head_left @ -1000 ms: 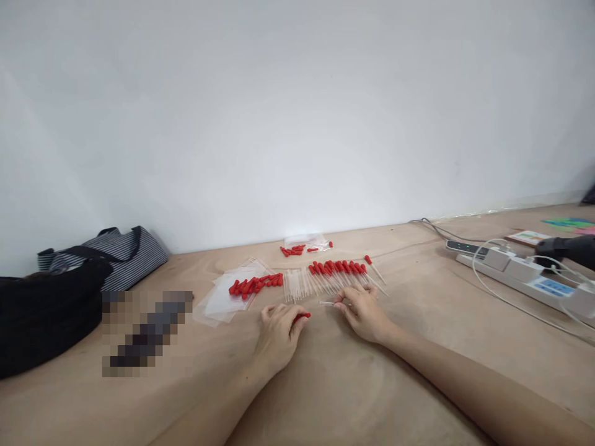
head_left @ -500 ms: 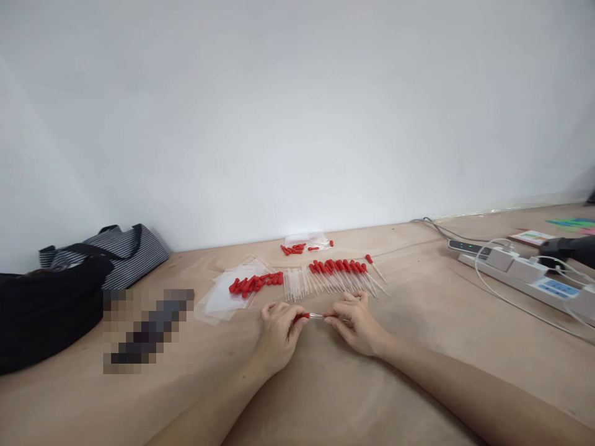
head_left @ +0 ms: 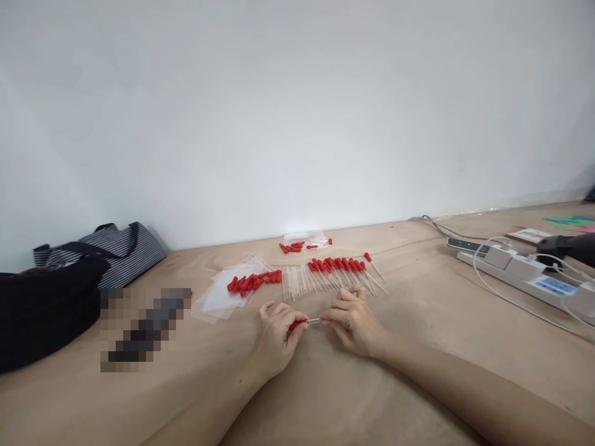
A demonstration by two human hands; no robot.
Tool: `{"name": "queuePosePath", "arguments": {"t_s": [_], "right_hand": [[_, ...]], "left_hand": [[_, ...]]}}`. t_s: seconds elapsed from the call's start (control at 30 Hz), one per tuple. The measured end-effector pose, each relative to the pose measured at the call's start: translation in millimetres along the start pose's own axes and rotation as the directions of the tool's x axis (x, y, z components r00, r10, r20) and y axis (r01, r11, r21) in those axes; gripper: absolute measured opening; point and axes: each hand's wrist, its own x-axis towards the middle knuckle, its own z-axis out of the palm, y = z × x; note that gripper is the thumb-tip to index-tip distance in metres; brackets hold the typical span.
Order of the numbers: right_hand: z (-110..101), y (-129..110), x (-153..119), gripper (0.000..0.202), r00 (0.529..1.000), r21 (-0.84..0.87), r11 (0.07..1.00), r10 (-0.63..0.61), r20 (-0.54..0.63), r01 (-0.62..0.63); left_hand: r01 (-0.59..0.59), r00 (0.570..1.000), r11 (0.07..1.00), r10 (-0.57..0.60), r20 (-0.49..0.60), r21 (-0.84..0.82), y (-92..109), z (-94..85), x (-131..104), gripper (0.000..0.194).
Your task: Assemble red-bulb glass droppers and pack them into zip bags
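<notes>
Between finger and thumb, my left hand [head_left: 279, 331] pinches a red rubber dropper bulb [head_left: 299, 324]. My right hand [head_left: 353, 319] grips the clear dropper tube [head_left: 314, 321], whose left end meets the bulb's mouth; how deep it sits I cannot tell. Just beyond my hands lie several bare dropper tubes [head_left: 292, 284] side by side. To their right is a row of droppers with red bulbs [head_left: 337, 265] on, and one more dropper [head_left: 373, 265] lies apart. Loose red bulbs [head_left: 253, 282] are heaped on clear plastic bags [head_left: 218, 302] at the left.
Near the wall, a small plastic bag [head_left: 316, 236] lies by more red bulbs [head_left: 292, 248]. A white power strip [head_left: 511, 272] with chargers and cables is at the right. On the left are a striped bag [head_left: 139, 251], a black cloth item [head_left: 46, 322] and a blurred-out object [head_left: 149, 331].
Both hands stay close together on the bulb and tube. The fingers of my right hand have shifted slightly left and up, and the tube's angle has changed a little. The view has moved slightly.
</notes>
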Motion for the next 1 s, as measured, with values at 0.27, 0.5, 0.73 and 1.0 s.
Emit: {"name": "queuePosePath", "arguments": {"t_s": [0.27, 0.5, 0.73, 1.0], "right_hand": [[-1.8, -4.9, 0.0, 0.020, 0.999, 0.031, 0.998, 0.053, 0.007, -0.053], [-4.1, -6.1, 5.0, 0.023, 0.983, 0.069, 0.990, 0.113, 0.146, -0.124], [0.0, -7.8, 8.8, 0.026, 0.933, 0.132, 0.953, 0.227, 0.279, -0.272], [5.9, -8.9, 12.7, 0.032, 0.903, 0.206, 0.923, 0.239, 0.355, -0.326]], "left_hand": [[-0.061, 0.997, 0.998, 0.062, -0.036, 0.018, 1.2, 0.0, -0.9, 0.018], [-0.114, 0.993, 0.993, 0.114, -0.007, 0.024, 3.9, -2.3, -2.0, 0.016], [-0.139, 0.990, 0.990, 0.140, -0.028, 0.036, 3.9, -1.5, -1.6, 0.013], [-0.183, 0.979, 0.983, 0.183, -0.092, 0.006, 3.8, 0.2, -0.2, 0.013]]}}
